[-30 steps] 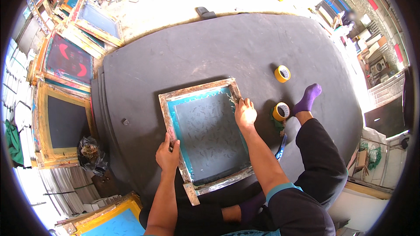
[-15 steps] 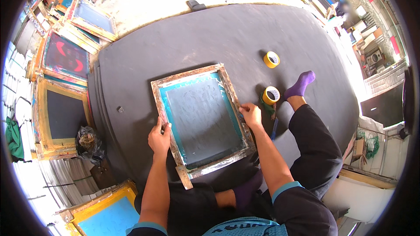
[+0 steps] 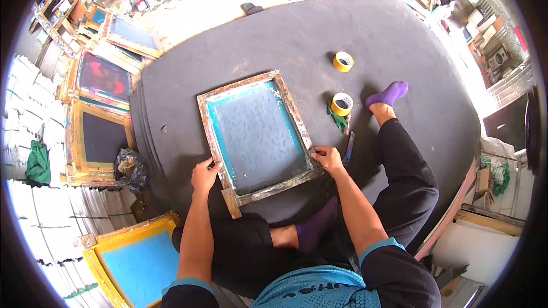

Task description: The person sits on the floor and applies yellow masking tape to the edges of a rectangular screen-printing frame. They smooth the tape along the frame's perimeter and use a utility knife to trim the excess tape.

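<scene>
A wooden screen-printing frame [image 3: 206, 125] lies in front of me on the dark padded surface, slightly turned. Its worn wood borders a teal-edged grey mesh [image 3: 257, 137], and a short wood block [image 3: 232, 203] sticks out at its near left corner. My left hand [image 3: 204, 175] is closed on the left side rail, thumb on top. On the opposite rail, close to the near right corner, my right hand [image 3: 328, 158] pinches the wood. The undersides of both grips are hidden.
Right of the frame are two yellow tape rolls [image 3: 343, 62], [image 3: 342, 104], a green cloth [image 3: 337, 118] and a blue-handled tool [image 3: 349, 147]. My purple-socked foot [image 3: 388, 94] rests beyond them. More screen frames [image 3: 103, 137] and a black plastic bag [image 3: 131, 169] stand left.
The view has shifted, so the surroundings sit differently in the picture. My right hand is now nearer the frame's near right corner, and the mesh looks paler. Both hands keep their hold.
</scene>
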### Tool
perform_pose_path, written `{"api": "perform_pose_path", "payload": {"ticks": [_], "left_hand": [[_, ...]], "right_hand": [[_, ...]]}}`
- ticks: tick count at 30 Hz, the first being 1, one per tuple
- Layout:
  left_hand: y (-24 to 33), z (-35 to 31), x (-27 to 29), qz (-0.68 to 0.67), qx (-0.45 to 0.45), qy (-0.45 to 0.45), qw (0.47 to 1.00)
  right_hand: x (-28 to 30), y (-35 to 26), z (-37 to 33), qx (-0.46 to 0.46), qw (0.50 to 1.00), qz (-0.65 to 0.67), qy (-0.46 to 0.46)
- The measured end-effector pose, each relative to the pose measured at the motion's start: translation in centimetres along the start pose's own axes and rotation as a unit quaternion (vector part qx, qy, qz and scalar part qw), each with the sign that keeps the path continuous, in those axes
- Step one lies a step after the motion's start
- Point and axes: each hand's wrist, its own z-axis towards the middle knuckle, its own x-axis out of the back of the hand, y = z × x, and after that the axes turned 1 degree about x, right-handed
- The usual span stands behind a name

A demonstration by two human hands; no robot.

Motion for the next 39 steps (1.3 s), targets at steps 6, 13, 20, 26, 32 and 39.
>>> {"api": "perform_pose_path", "payload": {"ticks": [6, 13, 20, 26, 32, 39], "left_hand": [[1.2, -2.7, 1.1, 0.092, 0.052, -0.059, 0.993], [0.5, -3.3, -0.8, 0.083, 0.026, -0.042, 0.995], [-2.9, -3.8, -3.4, -0.101, 0.043, 0.076, 0.991], [1.7, -5.5, -3.0, -0.528, 0.106, 0.028, 0.842], [1.5, -6.9, -1.6, -0.734, 0.090, -0.098, 0.666], [3.2, -6.5, 3.8, -0.778, 0.065, -0.139, 0.610]], "right_hand": [[1.1, -1.1, -1.6, 0.017, 0.999, -0.001, -0.032], [1.6, -3.0, -3.4, 0.067, 0.990, -0.122, 0.003], [0.1, -6.4, -3.7, 0.121, 0.976, -0.171, 0.059], [-5.8, -12.4, -6.2, 0.289, 0.950, -0.105, 0.049], [-13.6, -22.4, -12.2, 0.522, 0.847, -0.064, -0.069], [-17.8, -25.8, -12.1, 0.552, 0.828, -0.090, -0.041]]}}
